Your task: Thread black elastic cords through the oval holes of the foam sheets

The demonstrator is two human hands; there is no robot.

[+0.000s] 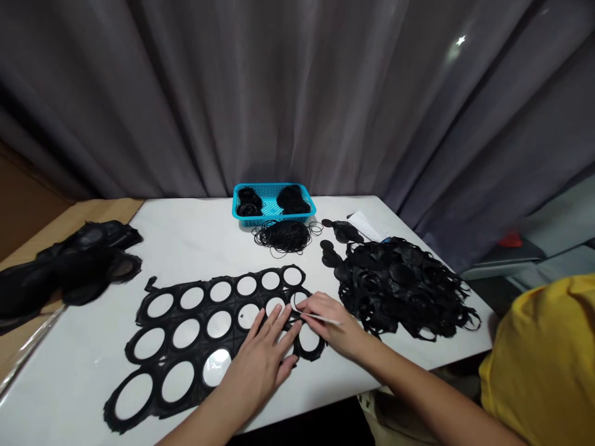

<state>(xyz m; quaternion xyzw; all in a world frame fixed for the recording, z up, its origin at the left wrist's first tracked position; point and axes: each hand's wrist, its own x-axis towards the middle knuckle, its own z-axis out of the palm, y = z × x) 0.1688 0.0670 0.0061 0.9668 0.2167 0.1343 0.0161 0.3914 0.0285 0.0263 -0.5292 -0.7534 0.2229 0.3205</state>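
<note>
A black sheet with rows of large round holes lies flat, and the white table shows through the holes. My left hand rests on its right part, palm down with fingers spread, holding nothing. At the sheet's right end, my right hand pinches a slim whitish tool, whose kind I cannot make out. A thin black ring curves by my right fingertips, at the edge of one hole. Whether the tool's tip touches it is hidden by the fingers.
A blue basket with black rings stands at the back, a pile of thin black rings before it. Black scraps heap up at right, near small black discs and white paper. Black cloth lies left. Someone's yellow sleeve shows right.
</note>
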